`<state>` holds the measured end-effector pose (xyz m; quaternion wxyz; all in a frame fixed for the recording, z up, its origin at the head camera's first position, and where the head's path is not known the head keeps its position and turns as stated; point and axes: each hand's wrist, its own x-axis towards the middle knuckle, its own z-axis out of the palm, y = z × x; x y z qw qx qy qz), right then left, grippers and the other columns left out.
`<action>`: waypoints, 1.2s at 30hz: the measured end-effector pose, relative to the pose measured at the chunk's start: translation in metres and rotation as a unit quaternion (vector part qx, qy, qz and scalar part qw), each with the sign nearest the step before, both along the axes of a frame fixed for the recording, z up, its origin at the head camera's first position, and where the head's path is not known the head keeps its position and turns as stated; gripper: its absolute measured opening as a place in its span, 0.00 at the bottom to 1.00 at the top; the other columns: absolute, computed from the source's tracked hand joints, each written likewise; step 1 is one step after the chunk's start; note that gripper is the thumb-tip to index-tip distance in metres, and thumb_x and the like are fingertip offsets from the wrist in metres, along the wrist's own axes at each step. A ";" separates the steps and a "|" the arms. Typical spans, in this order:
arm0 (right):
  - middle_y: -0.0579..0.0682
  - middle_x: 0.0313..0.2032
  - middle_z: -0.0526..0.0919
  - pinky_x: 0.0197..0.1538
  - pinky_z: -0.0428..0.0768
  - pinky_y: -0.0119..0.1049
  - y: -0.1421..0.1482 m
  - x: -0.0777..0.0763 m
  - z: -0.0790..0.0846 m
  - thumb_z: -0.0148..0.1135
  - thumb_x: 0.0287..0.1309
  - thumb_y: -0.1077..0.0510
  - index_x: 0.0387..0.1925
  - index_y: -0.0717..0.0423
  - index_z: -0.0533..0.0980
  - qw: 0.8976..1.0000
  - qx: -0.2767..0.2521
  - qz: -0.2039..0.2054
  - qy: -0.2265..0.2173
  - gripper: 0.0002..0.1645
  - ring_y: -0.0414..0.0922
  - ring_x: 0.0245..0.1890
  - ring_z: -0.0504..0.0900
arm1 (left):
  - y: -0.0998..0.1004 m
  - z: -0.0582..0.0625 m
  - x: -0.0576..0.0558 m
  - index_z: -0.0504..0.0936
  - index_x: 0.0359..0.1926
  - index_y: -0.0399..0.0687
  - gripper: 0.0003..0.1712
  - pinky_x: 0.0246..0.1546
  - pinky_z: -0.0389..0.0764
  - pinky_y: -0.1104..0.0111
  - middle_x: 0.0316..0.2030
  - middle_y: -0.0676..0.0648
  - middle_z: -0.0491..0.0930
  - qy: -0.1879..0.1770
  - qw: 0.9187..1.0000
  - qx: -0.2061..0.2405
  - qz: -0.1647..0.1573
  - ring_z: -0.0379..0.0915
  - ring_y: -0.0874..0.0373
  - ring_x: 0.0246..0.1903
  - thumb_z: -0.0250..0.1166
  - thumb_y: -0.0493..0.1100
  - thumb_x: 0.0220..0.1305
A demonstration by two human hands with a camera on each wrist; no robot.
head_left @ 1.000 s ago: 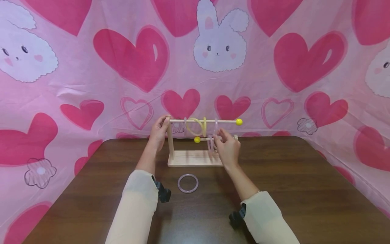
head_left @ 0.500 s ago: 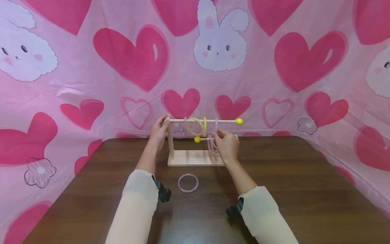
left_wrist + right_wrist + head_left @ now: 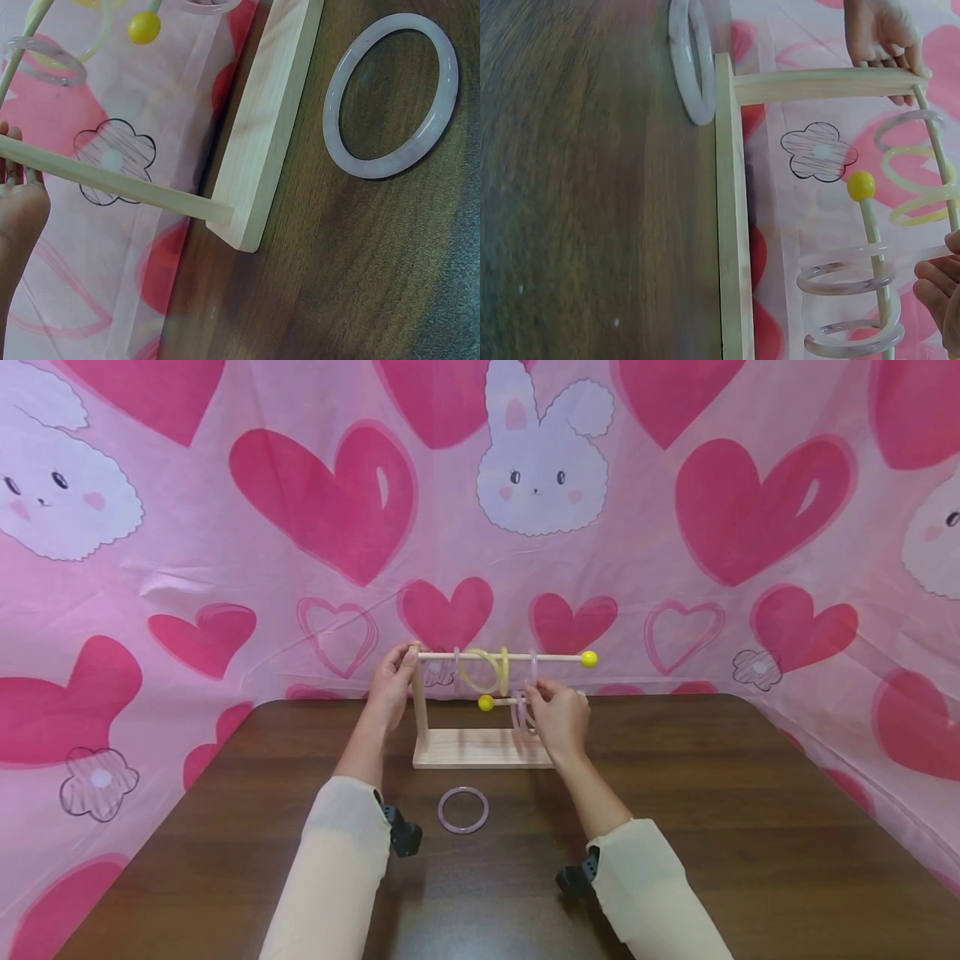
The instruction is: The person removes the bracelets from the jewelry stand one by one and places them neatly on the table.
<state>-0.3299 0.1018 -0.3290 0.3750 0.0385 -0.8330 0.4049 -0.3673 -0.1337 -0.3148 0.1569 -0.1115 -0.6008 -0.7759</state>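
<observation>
A wooden bangle stand (image 3: pixel 480 750) has an upper rod (image 3: pixel 558 657) and a lower rod, each tipped with a yellow ball. My left hand (image 3: pixel 388 687) grips the top of its left post (image 3: pixel 112 180). With thumb and fingers, my right hand (image 3: pixel 564 718) pinches a pale lilac bangle (image 3: pixel 533 667) that hangs on the upper rod. Farther left on that rod are yellow bangles (image 3: pixel 504 675) and another lilac bangle (image 3: pixel 892 124). Several pale bangles (image 3: pixel 847 285) hang on the lower rod, partly behind my right hand in the head view.
One loose lilac bangle (image 3: pixel 334 112) lies flat on the dark wooden table (image 3: pixel 712 827), in front of the stand's base. Behind the table hangs a pink cloth (image 3: pixel 540 568) with hearts and rabbits.
My right forearm has shifted slightly left since a second ago, while its fingers stay at the lilac bangle on the upper rod. The left hand and the loose bangle have not moved.
</observation>
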 end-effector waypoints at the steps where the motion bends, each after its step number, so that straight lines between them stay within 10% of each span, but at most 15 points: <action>1: 0.53 0.28 0.85 0.38 0.76 0.46 0.000 0.000 0.000 0.67 0.51 0.56 0.32 0.57 0.84 1.000 -0.004 0.002 0.002 0.09 0.51 0.32 0.83 | 0.000 0.000 0.000 0.68 0.53 0.33 0.15 0.51 0.64 0.68 0.34 0.57 0.75 0.000 1.000 0.001 0.000 0.66 0.63 0.41 0.50 0.38 0.70; 13: 0.56 0.26 0.84 0.34 0.79 0.43 -0.002 0.001 0.002 0.66 0.51 0.60 0.30 0.63 0.84 0.998 -0.017 0.013 0.064 0.08 0.50 0.27 0.84 | 0.001 0.001 0.001 0.68 0.52 0.35 0.14 0.53 0.63 0.66 0.38 0.53 0.75 -0.002 1.000 -0.004 -0.004 0.66 0.62 0.42 0.50 0.39 0.70; 20: 0.56 0.26 0.84 0.32 0.78 0.44 -0.002 0.004 0.007 0.67 0.51 0.60 0.30 0.62 0.84 0.996 -0.011 0.016 0.084 0.08 0.50 0.26 0.83 | 0.003 0.004 0.002 0.67 0.55 0.33 0.16 0.54 0.64 0.66 0.52 0.33 0.69 -0.007 1.000 -0.011 -0.003 0.66 0.63 0.43 0.49 0.38 0.70; 28: 0.55 0.25 0.84 0.31 0.76 0.44 -0.001 0.006 0.008 0.67 0.50 0.60 0.30 0.61 0.84 0.995 -0.001 0.020 0.094 0.07 0.49 0.25 0.83 | 0.001 0.002 0.001 0.66 0.55 0.30 0.18 0.50 0.65 0.68 0.38 0.53 0.75 -0.001 1.000 -0.001 -0.002 0.67 0.63 0.41 0.50 0.38 0.70; 36: 0.55 0.25 0.84 0.30 0.76 0.46 0.001 0.007 0.008 0.67 0.49 0.61 0.29 0.61 0.84 0.993 0.008 0.015 0.113 0.07 0.50 0.25 0.83 | 0.001 0.001 0.002 0.66 0.54 0.30 0.17 0.51 0.64 0.67 0.41 0.48 0.74 0.001 1.000 0.004 -0.002 0.67 0.63 0.41 0.49 0.38 0.70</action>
